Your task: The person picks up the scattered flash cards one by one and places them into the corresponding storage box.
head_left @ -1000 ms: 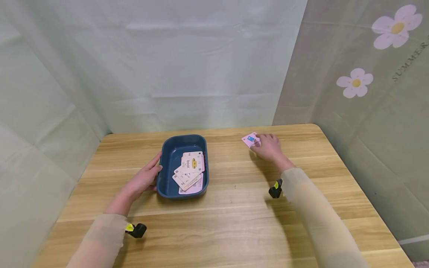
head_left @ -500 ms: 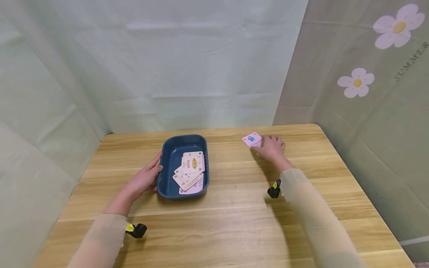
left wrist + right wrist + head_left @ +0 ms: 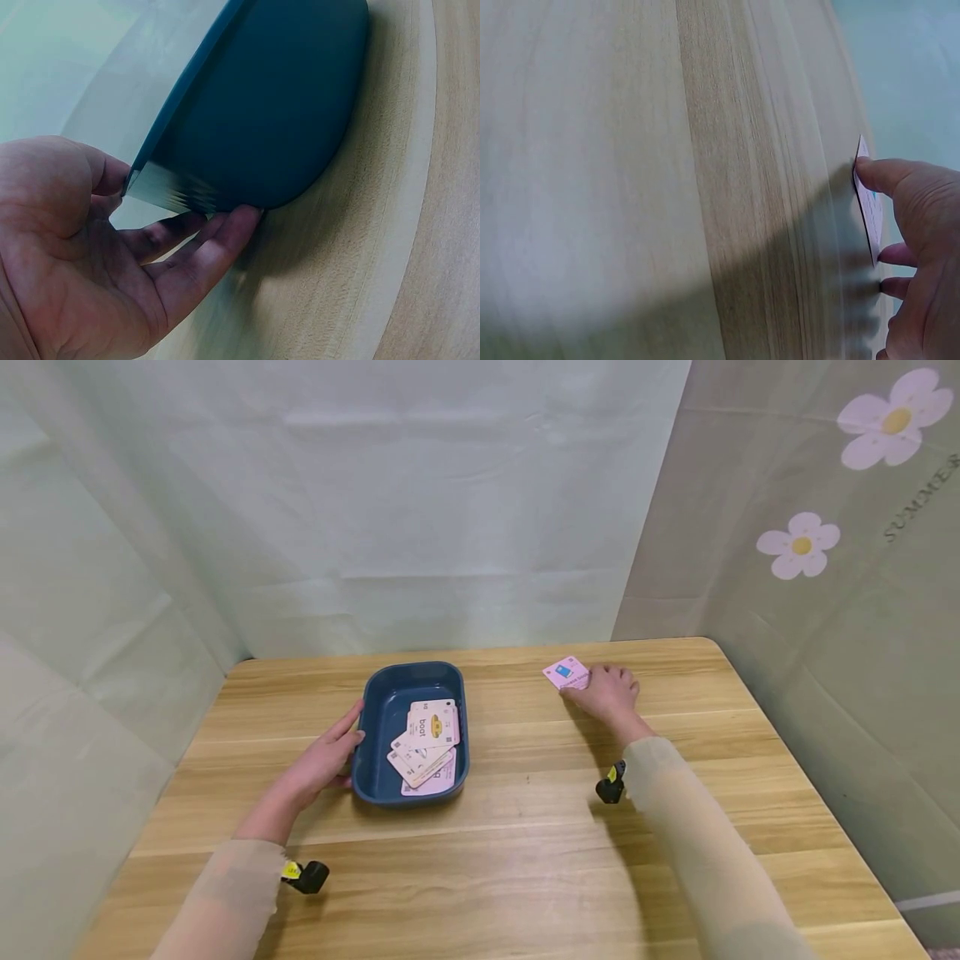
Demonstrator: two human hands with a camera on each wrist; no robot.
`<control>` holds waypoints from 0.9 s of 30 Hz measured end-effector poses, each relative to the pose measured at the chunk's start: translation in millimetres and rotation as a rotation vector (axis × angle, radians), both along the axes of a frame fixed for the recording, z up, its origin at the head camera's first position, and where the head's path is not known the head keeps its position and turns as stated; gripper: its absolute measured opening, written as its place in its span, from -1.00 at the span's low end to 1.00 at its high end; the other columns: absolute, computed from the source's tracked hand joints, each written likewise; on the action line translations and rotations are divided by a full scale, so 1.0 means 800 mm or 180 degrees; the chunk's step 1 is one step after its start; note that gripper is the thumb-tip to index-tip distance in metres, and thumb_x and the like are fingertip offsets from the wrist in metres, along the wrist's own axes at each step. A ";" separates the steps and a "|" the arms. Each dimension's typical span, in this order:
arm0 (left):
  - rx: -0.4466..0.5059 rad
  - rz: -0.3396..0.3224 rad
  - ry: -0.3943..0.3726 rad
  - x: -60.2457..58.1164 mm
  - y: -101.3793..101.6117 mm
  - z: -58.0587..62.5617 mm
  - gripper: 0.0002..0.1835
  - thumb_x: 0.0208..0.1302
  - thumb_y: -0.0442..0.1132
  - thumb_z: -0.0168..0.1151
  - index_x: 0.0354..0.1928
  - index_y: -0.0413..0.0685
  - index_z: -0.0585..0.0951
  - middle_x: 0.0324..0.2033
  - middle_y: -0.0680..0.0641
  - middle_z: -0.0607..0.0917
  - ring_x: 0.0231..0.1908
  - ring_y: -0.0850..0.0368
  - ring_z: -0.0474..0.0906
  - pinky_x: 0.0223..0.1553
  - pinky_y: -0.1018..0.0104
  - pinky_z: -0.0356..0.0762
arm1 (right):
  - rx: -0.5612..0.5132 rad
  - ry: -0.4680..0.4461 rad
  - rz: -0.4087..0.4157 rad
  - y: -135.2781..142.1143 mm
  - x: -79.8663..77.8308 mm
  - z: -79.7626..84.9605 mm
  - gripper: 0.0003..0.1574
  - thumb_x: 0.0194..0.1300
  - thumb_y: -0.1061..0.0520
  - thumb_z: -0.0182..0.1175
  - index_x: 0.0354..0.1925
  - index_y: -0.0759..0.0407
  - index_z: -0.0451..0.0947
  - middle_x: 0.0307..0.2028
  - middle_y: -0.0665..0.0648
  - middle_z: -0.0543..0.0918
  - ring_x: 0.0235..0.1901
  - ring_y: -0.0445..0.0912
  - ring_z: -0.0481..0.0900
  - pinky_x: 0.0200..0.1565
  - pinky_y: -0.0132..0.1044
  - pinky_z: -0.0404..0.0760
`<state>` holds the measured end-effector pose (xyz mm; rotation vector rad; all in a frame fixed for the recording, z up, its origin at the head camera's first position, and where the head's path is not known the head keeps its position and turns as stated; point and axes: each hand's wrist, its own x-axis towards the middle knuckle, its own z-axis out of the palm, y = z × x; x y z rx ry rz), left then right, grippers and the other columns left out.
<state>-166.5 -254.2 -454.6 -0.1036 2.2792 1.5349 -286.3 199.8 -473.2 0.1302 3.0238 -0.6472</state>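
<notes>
My left hand (image 3: 327, 758) grips the left side of a dark blue rectangular bin (image 3: 367, 789). In the left wrist view its thumb is at the rim and its fingertips (image 3: 244, 217) are at the bottom of the wall. Inside the bin lies a loose pile of picture cards (image 3: 431, 727), the top one reading "boat". At the back right of the table, my right hand (image 3: 606, 695) holds a pink card (image 3: 564, 672) with a blue book picture. The right wrist view shows this card (image 3: 865, 202) nearly edge-on, between the thumb and a fingertip.
Both hands are over a wood-grain table (image 3: 510, 877). A pale curtain (image 3: 450, 527) hangs behind its back edge, and a flowered curtain (image 3: 825, 652) hangs at the right. Small black wrist cameras stick out from the left cuff (image 3: 307, 877) and right cuff (image 3: 611, 783).
My right hand has shifted slightly right along the pink card, so more of its printing shows. The left hand and the bin stay in place.
</notes>
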 end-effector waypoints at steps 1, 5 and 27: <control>-0.0005 0.0002 -0.0004 0.000 0.000 0.000 -0.33 0.66 -0.03 -0.21 0.62 0.55 -0.20 0.59 -0.31 -0.08 0.11 -0.26 0.45 -0.27 0.13 0.61 | 0.0009 -0.0003 -0.0009 0.000 0.000 0.000 -0.01 0.29 -0.34 0.28 0.34 0.35 0.35 0.25 0.46 0.38 0.31 0.40 0.15 0.34 0.36 -0.01; -0.0017 0.0002 -0.0023 0.001 0.000 0.001 -0.33 0.66 -0.02 -0.21 0.62 0.55 -0.21 0.59 -0.32 -0.08 0.10 -0.25 0.46 -0.26 0.13 0.61 | 0.0058 0.0002 -0.0055 -0.001 0.000 -0.001 -0.02 0.29 -0.35 0.25 0.32 0.35 0.36 0.23 0.47 0.38 0.30 0.41 0.16 0.33 0.35 0.02; -0.0043 0.0021 -0.0033 0.001 0.002 0.003 -0.32 0.66 -0.05 -0.22 0.63 0.52 -0.22 0.58 -0.34 -0.07 0.08 -0.23 0.49 -0.26 0.15 0.62 | -0.0309 0.0067 -0.0260 -0.004 -0.006 -0.003 -0.01 0.18 -0.20 0.43 0.32 0.37 0.32 0.17 0.42 0.37 0.29 0.35 0.15 0.35 0.24 0.04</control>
